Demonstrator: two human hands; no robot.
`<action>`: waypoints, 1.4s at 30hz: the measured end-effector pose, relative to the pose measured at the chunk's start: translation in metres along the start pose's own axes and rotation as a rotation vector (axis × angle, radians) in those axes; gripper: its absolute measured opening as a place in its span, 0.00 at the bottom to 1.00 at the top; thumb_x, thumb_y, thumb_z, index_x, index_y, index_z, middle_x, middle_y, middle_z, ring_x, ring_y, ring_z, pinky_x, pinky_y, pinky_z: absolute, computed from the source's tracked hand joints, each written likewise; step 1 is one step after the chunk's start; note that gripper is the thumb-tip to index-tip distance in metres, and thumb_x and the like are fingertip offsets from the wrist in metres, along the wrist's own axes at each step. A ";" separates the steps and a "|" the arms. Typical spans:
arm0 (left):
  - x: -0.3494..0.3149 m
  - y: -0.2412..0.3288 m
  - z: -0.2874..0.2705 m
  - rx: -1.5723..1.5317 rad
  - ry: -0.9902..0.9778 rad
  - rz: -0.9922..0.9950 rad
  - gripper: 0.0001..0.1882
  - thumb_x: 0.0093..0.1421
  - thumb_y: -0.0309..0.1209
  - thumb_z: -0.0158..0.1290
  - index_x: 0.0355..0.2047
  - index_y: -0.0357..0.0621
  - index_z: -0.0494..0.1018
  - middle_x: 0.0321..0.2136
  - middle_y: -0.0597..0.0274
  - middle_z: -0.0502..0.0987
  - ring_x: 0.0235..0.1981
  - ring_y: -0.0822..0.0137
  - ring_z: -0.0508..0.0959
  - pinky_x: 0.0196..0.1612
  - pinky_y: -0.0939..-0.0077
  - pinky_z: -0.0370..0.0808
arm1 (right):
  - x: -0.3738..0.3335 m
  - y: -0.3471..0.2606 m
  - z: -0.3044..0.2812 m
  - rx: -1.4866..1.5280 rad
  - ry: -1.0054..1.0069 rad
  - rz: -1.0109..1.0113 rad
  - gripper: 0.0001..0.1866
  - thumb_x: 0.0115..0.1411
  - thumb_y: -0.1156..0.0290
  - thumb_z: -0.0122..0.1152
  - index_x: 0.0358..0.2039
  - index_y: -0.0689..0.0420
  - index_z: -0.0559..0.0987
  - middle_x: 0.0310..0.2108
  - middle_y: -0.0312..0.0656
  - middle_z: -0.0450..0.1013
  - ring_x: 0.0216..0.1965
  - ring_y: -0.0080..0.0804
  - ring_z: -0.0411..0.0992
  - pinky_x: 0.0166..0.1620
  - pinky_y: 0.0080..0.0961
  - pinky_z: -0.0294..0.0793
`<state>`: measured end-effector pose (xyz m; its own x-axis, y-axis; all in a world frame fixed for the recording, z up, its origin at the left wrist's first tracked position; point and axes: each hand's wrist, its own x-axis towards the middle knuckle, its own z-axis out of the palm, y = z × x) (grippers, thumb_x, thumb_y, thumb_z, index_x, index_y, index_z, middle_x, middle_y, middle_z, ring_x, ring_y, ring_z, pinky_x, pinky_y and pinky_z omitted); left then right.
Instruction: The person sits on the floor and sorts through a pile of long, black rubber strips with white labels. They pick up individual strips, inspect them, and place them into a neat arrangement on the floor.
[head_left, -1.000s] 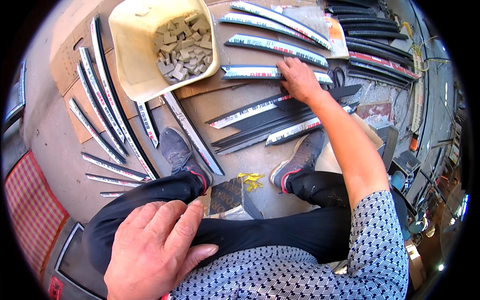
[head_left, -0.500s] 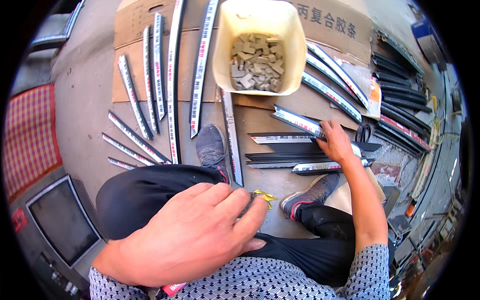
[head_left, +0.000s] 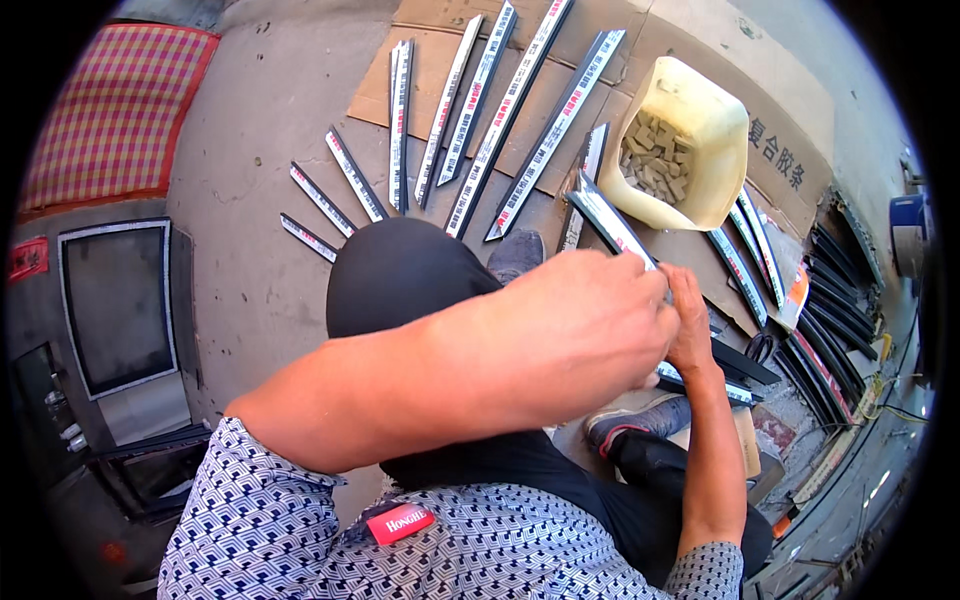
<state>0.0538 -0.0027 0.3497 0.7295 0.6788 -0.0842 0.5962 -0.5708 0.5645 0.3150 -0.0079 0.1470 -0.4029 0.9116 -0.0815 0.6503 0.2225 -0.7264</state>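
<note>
Strip [head_left: 610, 222] near the bucket [head_left: 722, 150], gripped by my right fingers [head_left: 684, 288]; my left hand [head_left: 605, 312] curls, its hold hidden. This piece seems unfinished; whether other strips [head_left: 558, 130] are done, I cannot tell.

Fisheye on head — facing down, left hand [head_left: 600, 318] near.
</note>
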 end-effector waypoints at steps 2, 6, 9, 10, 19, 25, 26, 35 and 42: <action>-0.004 -0.005 0.006 0.062 0.097 0.023 0.20 0.58 0.39 0.69 0.38 0.36 0.75 0.37 0.52 0.77 0.44 0.52 0.81 0.48 0.58 0.80 | 0.005 -0.011 -0.004 -0.006 -0.010 -0.099 0.29 0.56 0.74 0.71 0.59 0.60 0.75 0.49 0.54 0.74 0.50 0.60 0.76 0.53 0.46 0.78; 0.001 -0.012 0.008 0.136 0.188 0.029 0.20 0.58 0.37 0.69 0.43 0.34 0.79 0.43 0.49 0.79 0.51 0.50 0.79 0.56 0.57 0.78 | 0.005 -0.038 -0.021 -0.038 0.031 -0.194 0.28 0.56 0.75 0.70 0.58 0.58 0.75 0.50 0.53 0.74 0.51 0.58 0.76 0.53 0.45 0.78; -0.003 -0.012 0.003 0.145 0.173 -0.035 0.21 0.59 0.37 0.69 0.45 0.34 0.80 0.50 0.46 0.79 0.57 0.47 0.78 0.62 0.57 0.75 | 0.002 -0.060 -0.033 -0.073 0.052 -0.157 0.27 0.57 0.73 0.71 0.58 0.58 0.76 0.49 0.53 0.74 0.51 0.58 0.76 0.53 0.44 0.78; -0.002 -0.012 0.002 0.150 0.159 -0.040 0.21 0.60 0.37 0.69 0.46 0.34 0.80 0.51 0.44 0.79 0.58 0.46 0.77 0.63 0.56 0.74 | 0.001 -0.054 -0.033 -0.081 0.089 -0.170 0.26 0.58 0.73 0.72 0.58 0.57 0.76 0.49 0.52 0.74 0.51 0.58 0.76 0.53 0.44 0.78; -0.006 -0.008 -0.007 0.154 -0.022 -0.064 0.24 0.66 0.39 0.64 0.55 0.35 0.78 0.53 0.44 0.79 0.56 0.44 0.78 0.60 0.56 0.75 | -0.060 0.022 -0.011 -0.216 -0.023 0.116 0.26 0.58 0.66 0.74 0.56 0.53 0.77 0.49 0.50 0.73 0.53 0.56 0.75 0.54 0.47 0.79; 0.003 0.005 -0.007 0.091 -0.202 -0.142 0.25 0.68 0.41 0.64 0.57 0.36 0.77 0.48 0.44 0.81 0.51 0.44 0.81 0.56 0.55 0.77 | -0.094 0.079 -0.001 -0.285 -0.098 0.246 0.26 0.57 0.66 0.75 0.55 0.52 0.77 0.49 0.49 0.73 0.56 0.54 0.75 0.59 0.47 0.75; 0.007 0.008 -0.009 0.074 -0.237 -0.155 0.25 0.67 0.41 0.64 0.56 0.35 0.77 0.48 0.45 0.81 0.51 0.44 0.81 0.55 0.55 0.77 | -0.094 0.087 -0.005 -0.296 -0.090 0.283 0.26 0.58 0.65 0.76 0.55 0.52 0.77 0.49 0.49 0.73 0.56 0.54 0.75 0.60 0.47 0.75; 0.026 0.017 -0.011 0.031 -0.349 -0.197 0.27 0.64 0.40 0.66 0.56 0.36 0.77 0.47 0.47 0.80 0.50 0.45 0.80 0.53 0.56 0.78 | -0.083 0.152 -0.044 -0.375 0.068 0.550 0.27 0.58 0.66 0.76 0.57 0.50 0.77 0.51 0.50 0.73 0.58 0.55 0.74 0.61 0.48 0.76; 0.050 0.027 -0.007 0.032 -0.424 -0.205 0.29 0.60 0.40 0.69 0.57 0.36 0.77 0.51 0.47 0.80 0.51 0.47 0.80 0.53 0.57 0.78 | -0.059 0.171 -0.046 -0.353 0.059 0.552 0.25 0.58 0.68 0.76 0.55 0.51 0.78 0.50 0.50 0.72 0.57 0.53 0.74 0.61 0.47 0.75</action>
<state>0.1039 0.0193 0.3664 0.6641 0.5340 -0.5233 0.7475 -0.4629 0.4763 0.4799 -0.0078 0.0591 0.0795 0.9395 -0.3331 0.9277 -0.1920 -0.3203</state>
